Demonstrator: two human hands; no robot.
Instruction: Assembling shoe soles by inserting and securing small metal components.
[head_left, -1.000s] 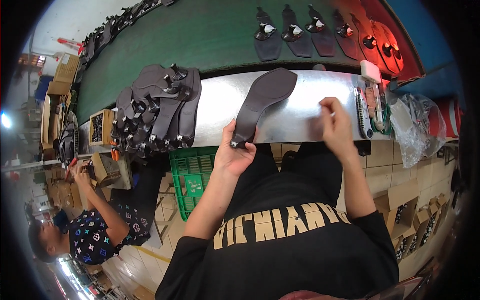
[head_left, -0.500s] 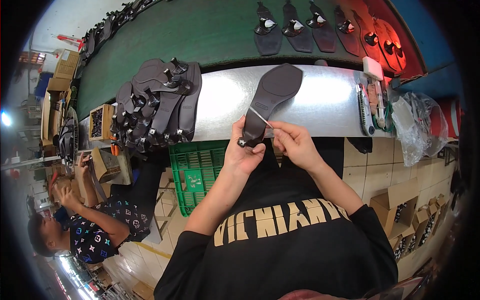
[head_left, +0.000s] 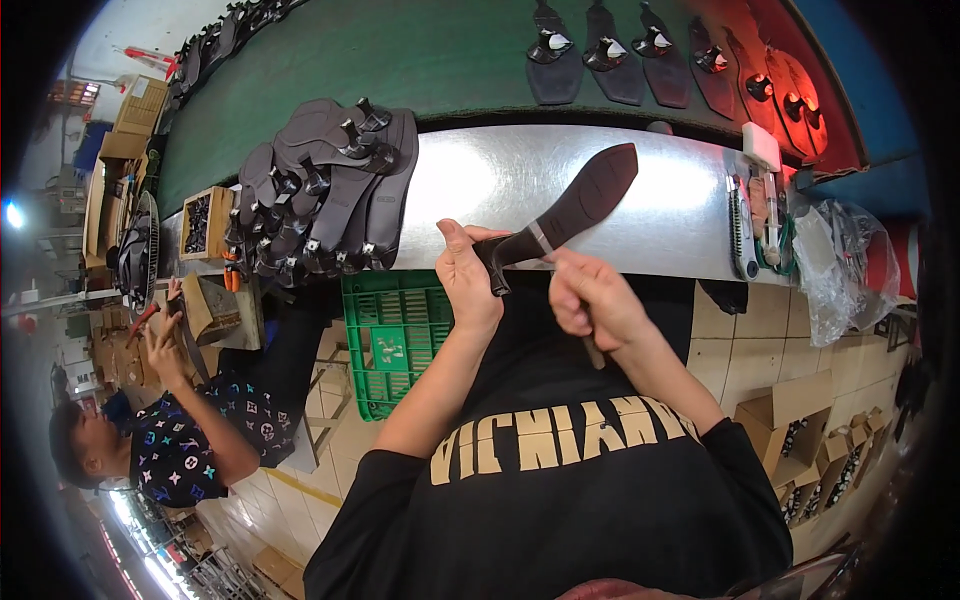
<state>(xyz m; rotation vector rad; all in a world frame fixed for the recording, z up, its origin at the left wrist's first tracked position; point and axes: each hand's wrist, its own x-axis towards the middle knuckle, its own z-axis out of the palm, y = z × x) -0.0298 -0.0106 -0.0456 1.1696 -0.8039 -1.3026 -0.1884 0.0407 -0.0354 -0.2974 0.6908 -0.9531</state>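
Note:
My left hand (head_left: 467, 272) grips a dark brown shoe sole (head_left: 590, 195) near its black heel, with the thumb raised beside it. The sole is tilted edge-up, its toe end pointing up and right over the metal bench. My right hand (head_left: 600, 300) is closed round a thin tool with a brownish handle (head_left: 594, 352) sticking out below the fist. A narrow silver strip (head_left: 540, 237), seemingly its blade, lies across the waist of the sole. Blur hides the exact contact near my fingertips.
A pile of heeled soles (head_left: 330, 190) covers the bench's left part. On the green conveyor belt (head_left: 400, 60) lie several soles under red light. Cutters (head_left: 742, 225) and plastic bags (head_left: 835, 260) are at right. A green crate (head_left: 395, 345) stands below; a co-worker (head_left: 190, 430) sits left.
The sole has turned from lying face-up to edge-up, its toe swinging right. My left hand has rolled over, thumb now up. My right hand has moved slightly down and right.

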